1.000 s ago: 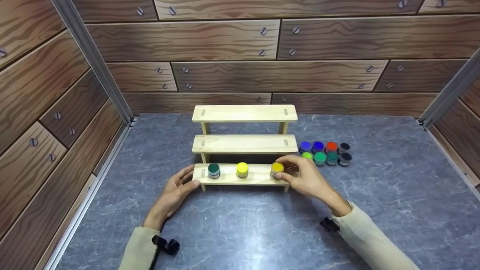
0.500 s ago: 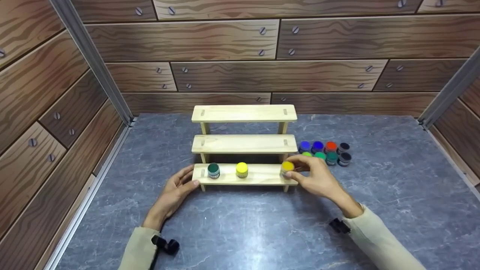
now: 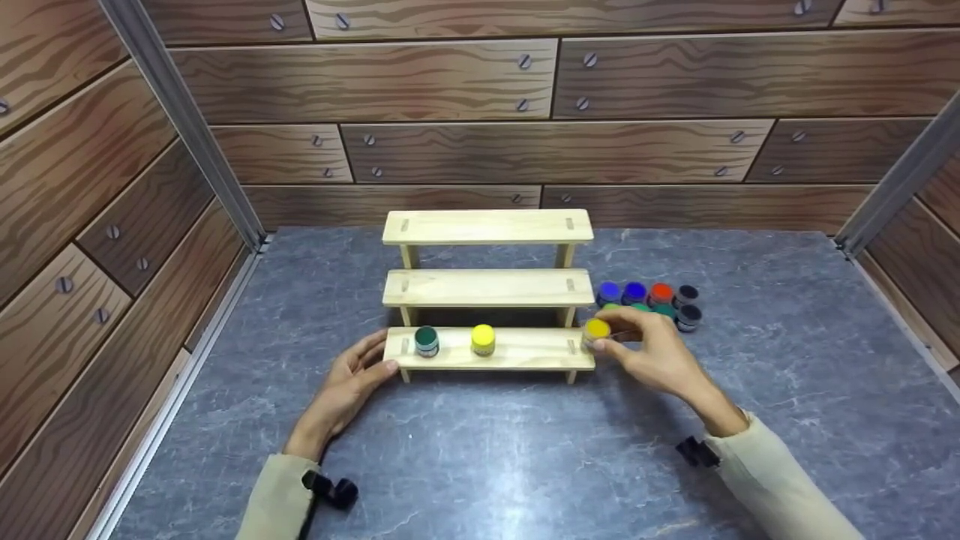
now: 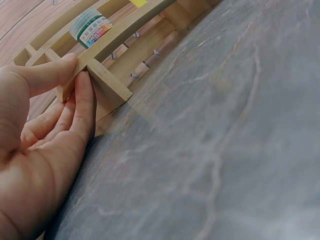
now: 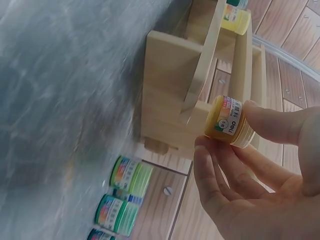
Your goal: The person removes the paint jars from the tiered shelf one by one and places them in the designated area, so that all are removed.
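My right hand (image 3: pixel 656 352) pinches a dark-yellow paint jar (image 5: pixel 227 120) between thumb and fingers, at the right end of the lowest step. In the right wrist view the jar appears lifted off the wood. My left hand (image 3: pixel 349 382) grips the left end of the three-step wooden rack (image 3: pixel 487 289), thumb above and fingers beneath the board, plainly seen in the left wrist view. On that lowest step stand a dark-green paint jar (image 3: pixel 427 342) near the left end and a bright-yellow paint jar (image 3: pixel 484 340) around the middle.
Right of the rack, several paint jars stand in two rows, among them a red jar (image 3: pixel 661 293), a blue jar (image 3: pixel 634 293) and a black jar (image 3: pixel 688 318). My right hand partly hides the green ones. Wood-patterned walls (image 3: pixel 450 82) enclose the grey marbled table (image 3: pixel 465 457).
My right hand has moved to the right with the dark-yellow jar, from over the lowest step to its right end. The left hand stays on the rack.
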A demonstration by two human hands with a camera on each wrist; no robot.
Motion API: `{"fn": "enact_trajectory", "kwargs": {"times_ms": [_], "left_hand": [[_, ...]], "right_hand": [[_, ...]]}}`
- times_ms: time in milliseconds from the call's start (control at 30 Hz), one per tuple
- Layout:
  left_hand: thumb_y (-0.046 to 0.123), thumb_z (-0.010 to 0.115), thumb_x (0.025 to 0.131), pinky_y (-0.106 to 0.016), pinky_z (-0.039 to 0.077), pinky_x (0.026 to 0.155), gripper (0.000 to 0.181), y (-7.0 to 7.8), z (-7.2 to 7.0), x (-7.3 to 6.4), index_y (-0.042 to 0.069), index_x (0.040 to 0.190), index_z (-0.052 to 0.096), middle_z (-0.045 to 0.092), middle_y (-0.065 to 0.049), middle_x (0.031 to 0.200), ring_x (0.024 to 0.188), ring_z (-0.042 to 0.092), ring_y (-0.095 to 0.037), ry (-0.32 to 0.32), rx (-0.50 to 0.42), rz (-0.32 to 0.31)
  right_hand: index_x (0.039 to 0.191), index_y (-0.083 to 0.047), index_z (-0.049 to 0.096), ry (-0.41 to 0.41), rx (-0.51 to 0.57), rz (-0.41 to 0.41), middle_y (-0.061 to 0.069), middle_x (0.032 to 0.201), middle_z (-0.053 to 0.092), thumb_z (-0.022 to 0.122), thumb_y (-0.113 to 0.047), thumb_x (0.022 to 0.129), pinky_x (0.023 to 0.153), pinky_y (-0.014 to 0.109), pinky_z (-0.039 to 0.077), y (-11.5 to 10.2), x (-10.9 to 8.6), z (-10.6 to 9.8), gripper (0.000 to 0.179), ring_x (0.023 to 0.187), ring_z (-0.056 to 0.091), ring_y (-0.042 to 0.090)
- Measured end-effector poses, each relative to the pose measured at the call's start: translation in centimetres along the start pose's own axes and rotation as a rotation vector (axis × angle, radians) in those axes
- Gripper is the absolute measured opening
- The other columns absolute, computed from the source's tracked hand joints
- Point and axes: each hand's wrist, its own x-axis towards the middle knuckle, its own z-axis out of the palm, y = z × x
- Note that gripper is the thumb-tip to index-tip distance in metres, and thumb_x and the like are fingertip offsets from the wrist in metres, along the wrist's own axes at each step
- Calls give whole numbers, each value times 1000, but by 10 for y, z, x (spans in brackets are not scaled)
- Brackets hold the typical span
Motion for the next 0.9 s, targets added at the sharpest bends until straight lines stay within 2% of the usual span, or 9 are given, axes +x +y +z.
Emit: {"fn": "enact_trajectory", "kwargs": {"times_ms": [200,433,900], "left_hand": [[-1,66,101,-26,52,110,77,1,0,0,-5,166,25,31,-28,168,141,53,-27,-12,8,3],[-1,67,100,-26,52,111,77,1,0,0,-5,165,25,31,-29,167,141,53,-28,-9,11,3],[-1,68,100,-27,51,112,78,1,1,0,-5,165,25,31,-29,168,143,52,-30,-12,14,-1]], "right_hand": [[134,6,69,20,-47,8,22,127,73,80,-7,96,95,48,63,10,-1,-7,42,109,73,36],[132,6,69,39,-89,47,24,122,74,79,-5,95,90,45,64,25,-1,-15,40,103,74,36],[130,7,70,20,-175,85,26,121,74,78,-2,95,90,46,64,48,-2,-21,38,102,74,35]]}}
